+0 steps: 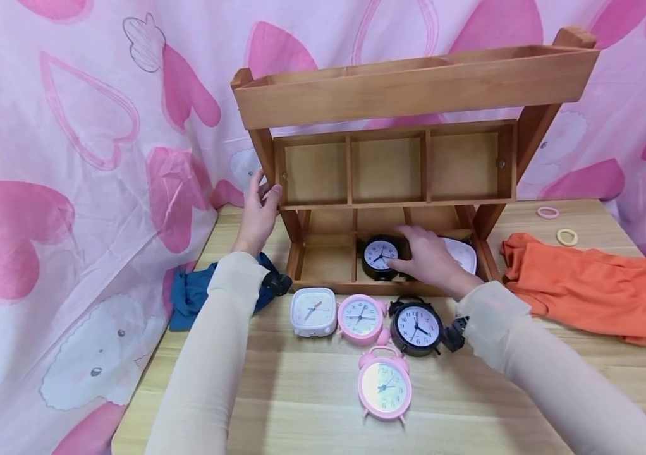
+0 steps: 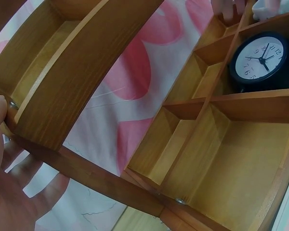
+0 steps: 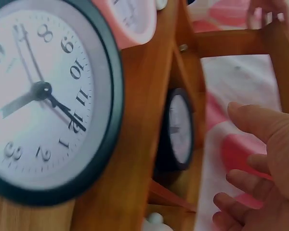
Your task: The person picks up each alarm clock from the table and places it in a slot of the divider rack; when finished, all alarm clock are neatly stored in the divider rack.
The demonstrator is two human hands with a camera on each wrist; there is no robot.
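Observation:
My left hand [image 1: 257, 215] grips the left post of a wooden tiered shelf [image 1: 414, 88], thumb on the near side and fingers behind it. In the shelf's bottom row, a round black alarm clock [image 1: 378, 268] stands in the middle compartment, its dial facing out. A white clock [image 1: 464, 253] lies in the right compartment, partly hidden by my right hand [image 1: 431, 256]. That hand hovers over the bottom row beside the black clock; in the right wrist view its fingers [image 3: 250, 185] are loosely bent with nothing between them.
Before the shelf lie a white square clock [image 1: 313, 311], two pink alarm clocks [image 1: 361, 319] and another black alarm clock [image 1: 416, 327]. Blue cloth [image 1: 192, 294] lies left. Orange cloth [image 1: 596, 284], a pink ring [image 1: 547, 213] and a yellow ring [image 1: 567, 237] lie right. A patterned curtain [image 1: 90, 208] hangs behind.

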